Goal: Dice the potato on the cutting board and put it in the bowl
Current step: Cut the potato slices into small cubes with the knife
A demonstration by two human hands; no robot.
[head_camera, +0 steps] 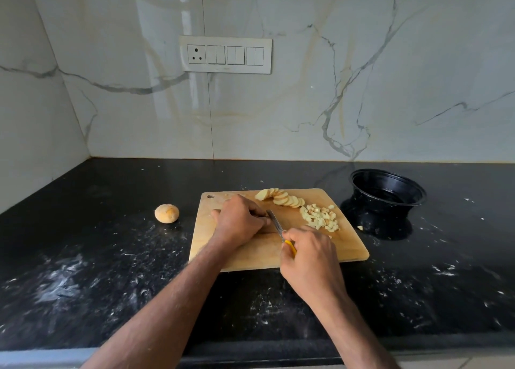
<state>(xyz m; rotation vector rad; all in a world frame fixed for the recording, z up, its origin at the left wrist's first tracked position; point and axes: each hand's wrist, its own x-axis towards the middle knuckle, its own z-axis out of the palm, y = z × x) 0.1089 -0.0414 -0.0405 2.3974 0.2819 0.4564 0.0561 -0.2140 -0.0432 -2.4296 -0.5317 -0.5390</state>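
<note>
Here the left hand (239, 221) curls its fingers over something hidden, while the right hand (306, 254) grips the knife (276, 223).

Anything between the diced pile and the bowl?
Nothing visible. The diced pile sits at the cutting board's right edge; only bare counter with one stray potato bit separates it from the empty black bowl.

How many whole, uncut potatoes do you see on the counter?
1. The whole potato sits on the black counter, left of the cutting board. The left hand may hide another piece on the board.
</note>
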